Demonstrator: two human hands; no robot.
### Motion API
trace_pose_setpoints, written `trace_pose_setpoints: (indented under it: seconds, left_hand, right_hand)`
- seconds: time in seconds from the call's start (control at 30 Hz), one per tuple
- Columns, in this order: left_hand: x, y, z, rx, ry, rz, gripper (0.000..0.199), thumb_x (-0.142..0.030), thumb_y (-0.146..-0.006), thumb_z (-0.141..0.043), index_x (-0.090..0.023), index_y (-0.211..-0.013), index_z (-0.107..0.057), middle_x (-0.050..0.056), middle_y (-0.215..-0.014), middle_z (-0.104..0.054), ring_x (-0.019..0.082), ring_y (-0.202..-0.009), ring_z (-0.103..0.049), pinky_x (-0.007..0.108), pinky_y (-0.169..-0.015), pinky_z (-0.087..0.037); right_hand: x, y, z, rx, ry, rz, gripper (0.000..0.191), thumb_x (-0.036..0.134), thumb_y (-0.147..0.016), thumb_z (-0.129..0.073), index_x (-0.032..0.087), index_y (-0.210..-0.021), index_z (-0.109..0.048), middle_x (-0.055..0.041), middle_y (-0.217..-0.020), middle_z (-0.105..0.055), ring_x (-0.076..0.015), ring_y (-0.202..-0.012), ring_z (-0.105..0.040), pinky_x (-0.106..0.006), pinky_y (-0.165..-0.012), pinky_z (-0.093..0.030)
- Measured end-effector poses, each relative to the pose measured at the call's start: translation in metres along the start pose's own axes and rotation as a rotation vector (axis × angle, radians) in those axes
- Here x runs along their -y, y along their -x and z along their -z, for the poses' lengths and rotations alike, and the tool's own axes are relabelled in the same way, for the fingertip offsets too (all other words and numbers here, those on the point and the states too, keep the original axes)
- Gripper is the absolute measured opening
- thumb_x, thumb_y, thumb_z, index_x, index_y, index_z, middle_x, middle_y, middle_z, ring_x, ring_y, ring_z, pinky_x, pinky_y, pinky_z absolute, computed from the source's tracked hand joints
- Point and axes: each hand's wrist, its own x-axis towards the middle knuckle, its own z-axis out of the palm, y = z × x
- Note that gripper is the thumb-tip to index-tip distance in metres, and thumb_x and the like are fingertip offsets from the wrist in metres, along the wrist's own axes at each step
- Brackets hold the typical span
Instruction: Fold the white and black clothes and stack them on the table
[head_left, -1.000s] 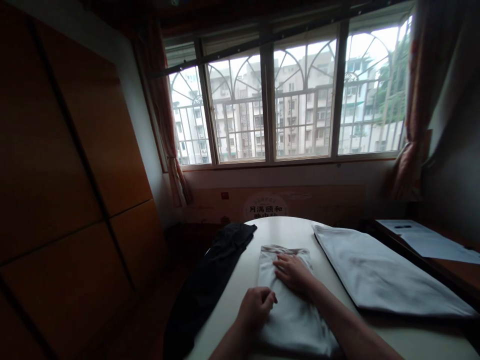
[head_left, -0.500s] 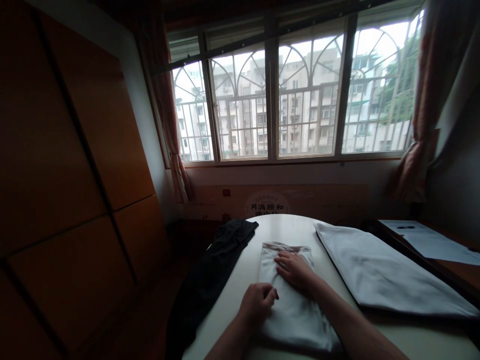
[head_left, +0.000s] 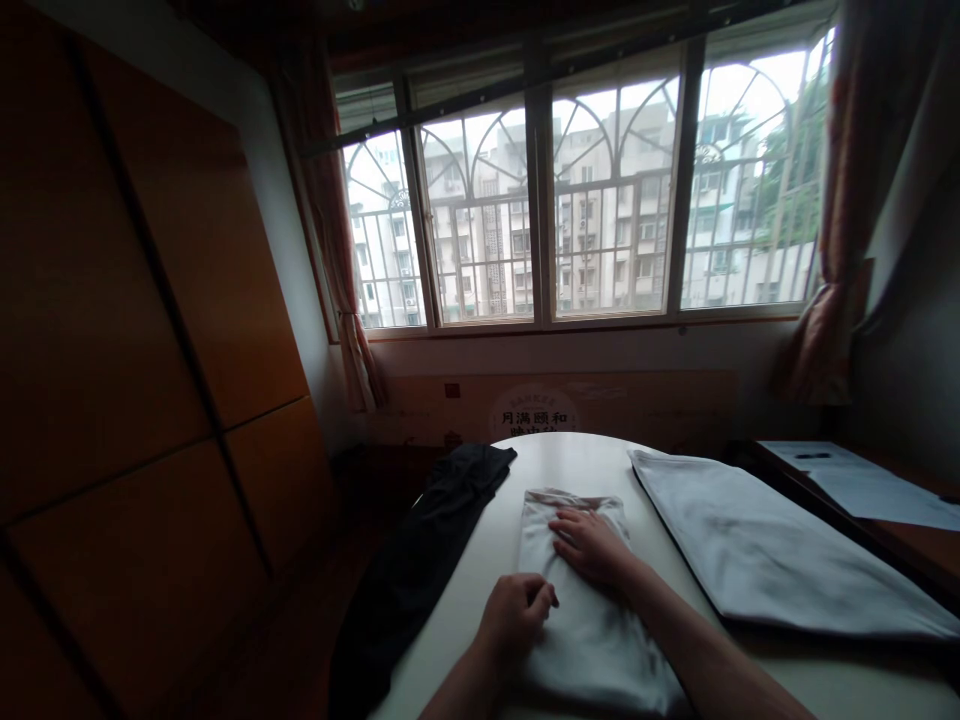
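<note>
- Folded white cloth (head_left: 581,645) lies lengthwise on the white table (head_left: 559,455), right in front of the person, between a black cloth and a larger white one.
- Right hand (head_left: 589,545) rests flat on its upper part, fingers loosely spread and grasping nothing; the forearm crosses the cloth's right edge and hides some of it.
- Left hand (head_left: 517,610) is at the left edge, fingers curled in; from here I cannot tell whether it pinches any fabric.
- Black cloth (head_left: 427,540) lies rumpled along the table's left side and hangs over the edge, apart from the folded piece.
- Larger white cloth (head_left: 787,550) is spread smooth on the right, well clear of the right hand, with a dark layer showing along its near edge.
- Brown side desk (head_left: 919,550) stands beyond it, with white papers (head_left: 885,490) and a small dark object on top, too dim to make out.
- Wooden cabinet (head_left: 187,250) fills the left wall, its panels closed, so the inside is hidden.
- Printed board (head_left: 675,400) stands below the window (head_left: 607,220); the table's far edge cuts off its lower lettering.
- Tied curtains (head_left: 817,345) frame the barred panes, and pale buildings show outside.
</note>
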Motion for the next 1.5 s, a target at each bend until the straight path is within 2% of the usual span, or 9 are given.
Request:
trace_pose_setpoints:
  seconds: [0.33,0.53,0.7,0.9,1.0,1.13,1.27,1.37,1.5]
  left_hand:
    - [0.0,0.001,-0.001,-0.019,-0.003,-0.044,0.036,-0.033,-0.088,-0.051,-0.014,-0.083,-0.082,0.004,-0.069,-0.073,0.016,-0.063,-0.062,0.025,-0.062,-0.041]
    - [-0.003,0.003,0.001,-0.088,-0.004,-0.117,0.033,-0.031,-0.089,-0.053,-0.016,-0.08,-0.081,0.005,-0.073,-0.075,0.016,-0.067,-0.065,0.025,-0.066,-0.043]
    - [-0.002,0.002,0.005,-0.15,-0.058,-0.148,0.031,-0.028,-0.091,-0.053,-0.018,-0.079,-0.079,0.005,-0.077,-0.077,0.017,-0.071,-0.067,0.025,-0.071,-0.045]
    - [-0.005,0.006,0.008,-0.056,-0.286,-0.247,0.026,-0.028,-0.091,-0.056,-0.02,-0.079,-0.077,0.005,-0.078,-0.075,0.017,-0.07,-0.065,0.026,-0.068,-0.043]
    - [-0.013,0.01,0.008,-0.037,-0.392,-0.248,0.023,-0.028,-0.092,-0.057,-0.021,-0.084,-0.078,0.005,-0.085,-0.076,0.019,-0.075,-0.067,0.028,-0.071,-0.044]
    - [-0.028,0.016,0.015,-0.045,-0.475,-0.223,0.021,-0.026,-0.093,-0.059,-0.02,-0.1,-0.078,0.008,-0.099,-0.076,0.024,-0.091,-0.068,0.033,-0.081,-0.047]
    - [-0.044,0.03,0.031,0.132,-0.48,-0.38,0.018,-0.023,-0.086,-0.069,-0.023,-0.101,-0.079,0.008,-0.105,-0.076,0.026,-0.101,-0.065,0.04,-0.096,-0.045]
    - [-0.049,0.047,0.046,0.27,-0.453,-0.403,0.027,-0.018,-0.079,-0.072,-0.025,-0.104,-0.078,0.005,-0.107,-0.075,0.026,-0.101,-0.065,0.038,-0.094,-0.046]
    - [-0.044,0.067,0.061,0.297,-0.478,-0.416,0.024,-0.012,-0.081,-0.062,-0.024,-0.098,-0.074,0.004,-0.105,-0.073,0.023,-0.098,-0.064,0.033,-0.091,-0.047]
  right_hand:
    - [-0.003,0.001,-0.003,-0.044,-0.003,0.042,0.039,0.034,-0.095,-0.055,0.024,-0.129,-0.072,-0.015,-0.145,-0.061,-0.0356,-0.13,-0.059,-0.054,-0.109,-0.043]
    - [-0.011,0.0,-0.011,-0.297,-0.066,0.167,0.033,0.023,-0.094,-0.057,0.024,-0.122,-0.074,-0.0124,-0.135,-0.069,-0.0306,-0.123,-0.064,-0.052,-0.107,-0.047]
    - [0.0,0.001,0.018,-0.438,-0.14,0.189,0.032,0.016,-0.094,-0.05,0.023,-0.111,-0.076,-0.0081,-0.116,-0.076,-0.0238,-0.108,-0.069,-0.041,-0.099,-0.052]
    - [0.011,0.019,0.068,-0.236,-0.116,-0.161,0.032,0.026,-0.093,-0.055,0.022,-0.12,-0.073,-0.0071,-0.109,-0.078,-0.0224,-0.099,-0.072,-0.031,-0.088,-0.052]
    - [0.006,0.043,0.078,-0.048,-0.035,-0.328,0.041,0.031,-0.094,-0.055,0.019,-0.132,-0.066,-0.01,-0.103,-0.078,-0.025,-0.099,-0.072,-0.032,-0.086,-0.05]
    - [0.004,0.083,0.08,0.134,-0.031,-0.464,0.06,0.037,-0.093,-0.057,0.012,-0.147,-0.051,-0.0201,-0.122,-0.073,-0.0307,-0.102,-0.072,-0.036,-0.084,-0.052]
    - [0.015,0.121,0.082,0.148,-0.128,-0.443,0.067,0.039,-0.093,-0.055,0.014,-0.154,-0.044,-0.0179,-0.115,-0.075,-0.0302,-0.095,-0.073,-0.038,-0.082,-0.052]
    - [0.028,0.15,0.084,0.177,-0.154,-0.357,0.074,0.042,-0.087,-0.062,0.022,-0.156,-0.043,-0.0115,-0.112,-0.075,-0.0293,-0.101,-0.07,-0.036,-0.087,-0.051]
    - [0.045,0.18,0.08,0.262,-0.115,-0.275,0.075,0.032,-0.078,-0.067,0.026,-0.151,-0.052,-0.0114,-0.122,-0.07,-0.0304,-0.107,-0.068,-0.036,-0.092,-0.049]
